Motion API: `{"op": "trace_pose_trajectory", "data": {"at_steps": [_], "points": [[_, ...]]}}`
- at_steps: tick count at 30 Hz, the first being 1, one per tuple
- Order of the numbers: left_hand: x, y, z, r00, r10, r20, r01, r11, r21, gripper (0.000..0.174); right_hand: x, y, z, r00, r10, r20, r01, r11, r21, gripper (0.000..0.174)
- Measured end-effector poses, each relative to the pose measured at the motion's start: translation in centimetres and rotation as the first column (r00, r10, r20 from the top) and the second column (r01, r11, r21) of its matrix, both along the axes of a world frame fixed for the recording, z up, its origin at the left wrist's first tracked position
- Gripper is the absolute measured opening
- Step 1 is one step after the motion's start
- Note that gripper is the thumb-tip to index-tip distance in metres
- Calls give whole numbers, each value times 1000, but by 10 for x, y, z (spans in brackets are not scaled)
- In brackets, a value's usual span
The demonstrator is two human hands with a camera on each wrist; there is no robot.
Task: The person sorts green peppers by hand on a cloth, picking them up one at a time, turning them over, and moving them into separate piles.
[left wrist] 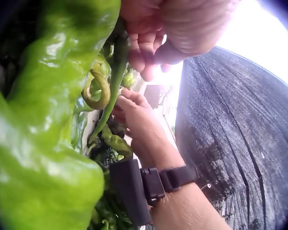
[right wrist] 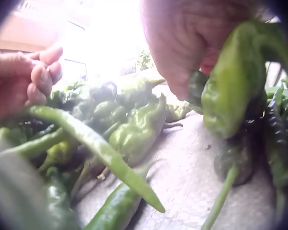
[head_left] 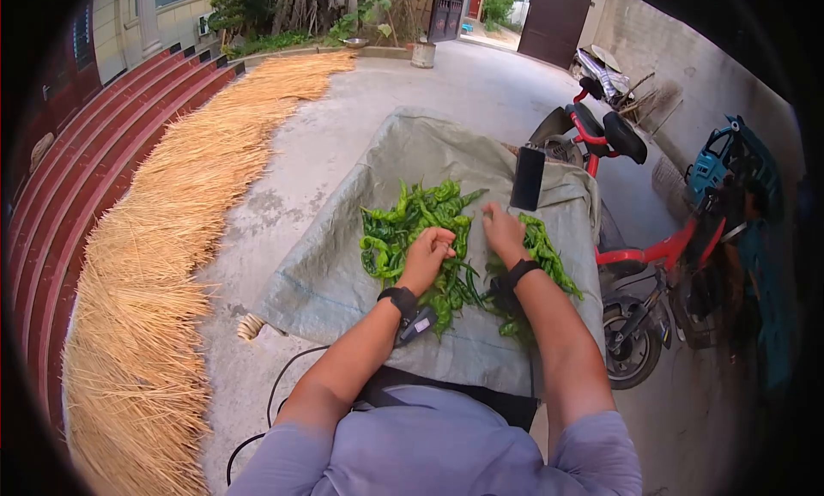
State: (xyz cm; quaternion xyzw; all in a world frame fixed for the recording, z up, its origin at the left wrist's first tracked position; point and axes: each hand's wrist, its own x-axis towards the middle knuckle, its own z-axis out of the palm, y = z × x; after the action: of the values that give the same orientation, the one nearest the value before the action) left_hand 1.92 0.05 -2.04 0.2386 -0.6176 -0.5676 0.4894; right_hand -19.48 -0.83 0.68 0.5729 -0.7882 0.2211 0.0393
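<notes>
Green peppers [head_left: 421,208] lie in a heap on a grey-green woven sheet [head_left: 326,273]. My left hand [head_left: 427,257] hovers over the near side of the heap, fingers loosely curled. A long thin pepper [right wrist: 103,148] slants just below it in the right wrist view, and its fingertips show nothing between them. My right hand [head_left: 505,232] is at the heap's right side, fingers pointing down in the right wrist view, gripping a dark green pepper [right wrist: 198,88]. A larger light green pepper [right wrist: 235,81] overlaps that hand. Each wrist wears a black strap.
A smaller group of peppers [head_left: 549,256] lies to the right on the sheet. A black phone [head_left: 528,178] rests at the sheet's far right, and a grey device [head_left: 416,326] lies by my left wrist. A red bicycle [head_left: 652,256] stands right; straw [head_left: 146,307] covers the ground left.
</notes>
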Motion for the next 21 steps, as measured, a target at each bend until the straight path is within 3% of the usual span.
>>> {"op": "trace_pose_trajectory", "data": {"at_steps": [1, 4, 5, 8, 11, 14, 15, 16, 18, 21], "points": [[-1, -3, -3, 1000, 13, 15, -13, 1000, -19, 15, -1, 6, 13, 996, -51, 80, 49, 999, 19, 26], [-2, -9, -11, 1000, -9, 4, 9, 1000, -11, 13, -16, 31, 40, 996, -74, 45, 79, 990, -118, 29], [-2, -8, -9, 1000, -17, 0, 17, 1000, -15, 13, -19, 44, 53, 996, -58, 62, 63, 995, -76, 29], [0, -7, -4, 999, -26, 34, 26, 1000, 7, 16, -25, 81, 63, 989, 43, -141, -55, 995, -79, 28], [0, -10, -6, 999, -19, 33, 19, 1000, -12, 16, -23, 107, 59, 941, 38, -336, 0, 993, 114, 26], [1, -7, -2, 998, -19, 52, 19, 1000, -11, 17, 15, 131, 57, 951, 137, -279, -129, 990, 47, 25], [1, -8, -2, 999, -23, 49, 23, 1000, -5, 17, 25, 135, 49, 946, 198, -257, -217, 975, -47, 23], [2, -6, 0, 998, -29, 49, 28, 1000, 2, 17, 36, 137, 45, 936, 261, -235, -271, 963, -9, 23], [2, -5, 0, 998, -17, 62, 18, 1000, -11, 17, 54, 135, 31, 918, 303, -255, -252, 943, 215, 22], [0, -6, -5, 994, 32, 108, -18, 992, -128, 16, 62, 137, 1, 893, 344, -289, -227, 901, 370, 16]]}}
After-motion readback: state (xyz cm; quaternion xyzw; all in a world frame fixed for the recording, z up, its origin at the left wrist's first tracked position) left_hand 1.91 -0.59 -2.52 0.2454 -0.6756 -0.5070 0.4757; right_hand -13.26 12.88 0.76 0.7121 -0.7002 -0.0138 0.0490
